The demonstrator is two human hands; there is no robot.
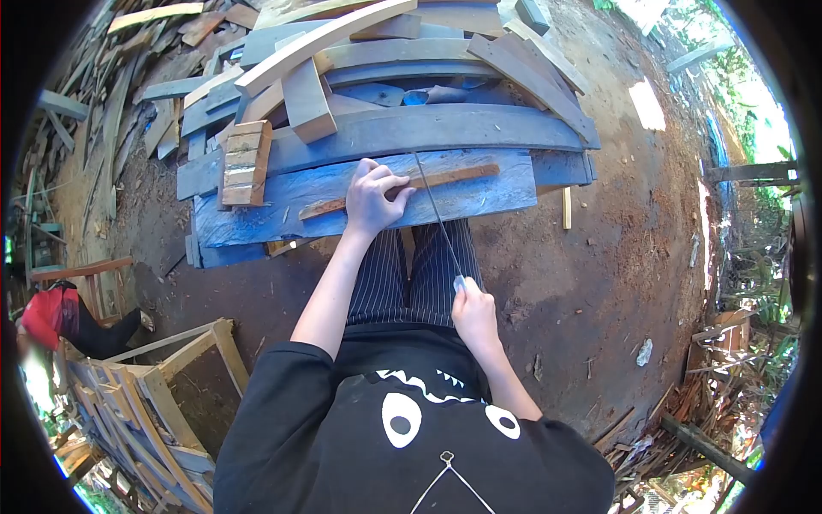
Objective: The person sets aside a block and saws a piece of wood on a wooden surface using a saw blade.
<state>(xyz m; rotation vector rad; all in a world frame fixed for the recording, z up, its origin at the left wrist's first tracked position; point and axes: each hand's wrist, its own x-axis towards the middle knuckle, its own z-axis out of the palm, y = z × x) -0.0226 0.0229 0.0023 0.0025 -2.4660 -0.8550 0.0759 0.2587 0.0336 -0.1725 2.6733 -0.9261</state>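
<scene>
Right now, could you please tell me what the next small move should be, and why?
I'd suggest a short, light stroke of the long, thin grey tool by the right hand: it appears to cross the narrow brown wooden strip close beside the left hand, which holds that strip on the broad bluish wooden plank.

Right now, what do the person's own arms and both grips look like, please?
Short, loose, plain black sleeves leave the forearms bare. The left grip and right grip are ungloved hands; no watch or bracelet shows.
</scene>
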